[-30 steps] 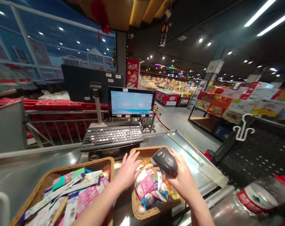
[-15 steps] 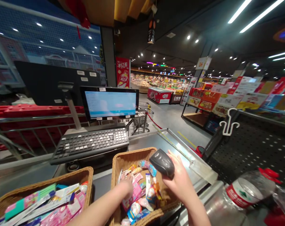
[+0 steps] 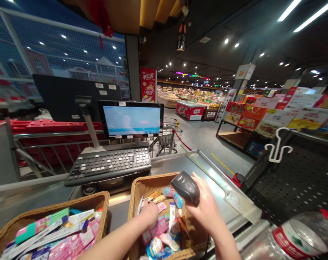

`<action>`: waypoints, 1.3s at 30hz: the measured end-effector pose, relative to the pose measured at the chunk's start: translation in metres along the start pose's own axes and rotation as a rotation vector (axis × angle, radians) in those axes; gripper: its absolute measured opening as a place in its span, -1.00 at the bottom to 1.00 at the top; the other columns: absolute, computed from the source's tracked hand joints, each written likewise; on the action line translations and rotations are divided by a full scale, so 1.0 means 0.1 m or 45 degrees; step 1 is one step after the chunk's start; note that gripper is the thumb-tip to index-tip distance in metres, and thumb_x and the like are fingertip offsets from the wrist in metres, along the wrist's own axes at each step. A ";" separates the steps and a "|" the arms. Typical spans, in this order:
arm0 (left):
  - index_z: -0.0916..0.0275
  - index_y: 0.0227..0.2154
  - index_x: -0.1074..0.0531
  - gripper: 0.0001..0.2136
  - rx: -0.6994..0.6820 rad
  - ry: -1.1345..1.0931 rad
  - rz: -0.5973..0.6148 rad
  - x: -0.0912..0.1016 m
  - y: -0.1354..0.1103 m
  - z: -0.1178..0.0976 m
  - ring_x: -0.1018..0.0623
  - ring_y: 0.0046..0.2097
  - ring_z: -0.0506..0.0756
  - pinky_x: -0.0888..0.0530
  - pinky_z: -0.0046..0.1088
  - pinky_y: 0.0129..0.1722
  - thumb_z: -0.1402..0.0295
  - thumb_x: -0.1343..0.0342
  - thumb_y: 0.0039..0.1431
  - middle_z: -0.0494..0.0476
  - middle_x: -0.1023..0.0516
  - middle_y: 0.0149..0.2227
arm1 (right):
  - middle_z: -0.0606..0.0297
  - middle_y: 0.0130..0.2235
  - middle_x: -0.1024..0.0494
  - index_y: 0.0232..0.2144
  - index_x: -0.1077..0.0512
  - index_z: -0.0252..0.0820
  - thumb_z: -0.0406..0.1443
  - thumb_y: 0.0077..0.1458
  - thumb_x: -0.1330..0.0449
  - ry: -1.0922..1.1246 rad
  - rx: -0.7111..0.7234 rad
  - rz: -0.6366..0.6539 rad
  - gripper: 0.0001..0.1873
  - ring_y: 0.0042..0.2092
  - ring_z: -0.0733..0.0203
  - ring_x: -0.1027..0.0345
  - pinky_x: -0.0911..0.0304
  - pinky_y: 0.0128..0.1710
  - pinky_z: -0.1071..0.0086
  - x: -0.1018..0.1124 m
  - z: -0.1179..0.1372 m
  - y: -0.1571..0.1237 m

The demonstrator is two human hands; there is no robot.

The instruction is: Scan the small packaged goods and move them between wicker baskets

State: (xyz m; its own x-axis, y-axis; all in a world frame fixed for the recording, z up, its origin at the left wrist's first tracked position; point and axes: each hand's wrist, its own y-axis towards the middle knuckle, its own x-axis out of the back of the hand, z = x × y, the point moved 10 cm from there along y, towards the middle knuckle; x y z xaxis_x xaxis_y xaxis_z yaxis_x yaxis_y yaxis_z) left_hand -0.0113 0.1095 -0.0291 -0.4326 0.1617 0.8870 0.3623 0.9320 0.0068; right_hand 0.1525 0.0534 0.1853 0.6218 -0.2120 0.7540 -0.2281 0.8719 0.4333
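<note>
My right hand is closed around a black handheld barcode scanner, held above the right side of a wicker basket. Inside that basket lie small wrapped sweets, among them a blue packet, a white-and-blue stick pack and a round colourful lollipop. My left hand reaches into the basket's left side with its fingers curled down among the sweets. Its fingertips are mostly hidden, and what they grip cannot be made out. A silvery packet edge shows beside them.
A second wicker basket full of packets stands at the left. Behind are a keyboard and a lit monitor. To the right are the metal counter, a white hook and a clear plastic jar.
The view has turned slightly left, so the surroundings shift right. My left hand has worked a little among the sweets at the same side. My right hand still holds the scanner over the basket.
</note>
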 end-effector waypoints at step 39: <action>0.17 -0.50 -0.46 -0.75 0.125 0.186 -0.907 3.08 -1.46 0.45 -0.13 0.35 0.32 -0.09 0.30 0.21 0.32 0.07 0.20 0.14 -0.40 0.20 | 0.12 0.14 -0.39 0.00 -0.43 -0.09 -0.43 -0.17 -0.11 0.013 0.399 0.076 -0.41 0.34 -0.20 0.05 0.25 0.28 -0.31 -0.40 1.67 0.24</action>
State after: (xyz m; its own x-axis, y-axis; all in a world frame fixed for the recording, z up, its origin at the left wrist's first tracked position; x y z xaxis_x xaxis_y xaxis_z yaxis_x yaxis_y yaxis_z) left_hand -0.2346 0.0379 0.2219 -0.4187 -0.5331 0.7352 -0.0447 0.8207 0.5696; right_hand -0.0035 0.0091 0.2480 0.6076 -0.1588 0.7782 -0.4830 0.7039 0.5208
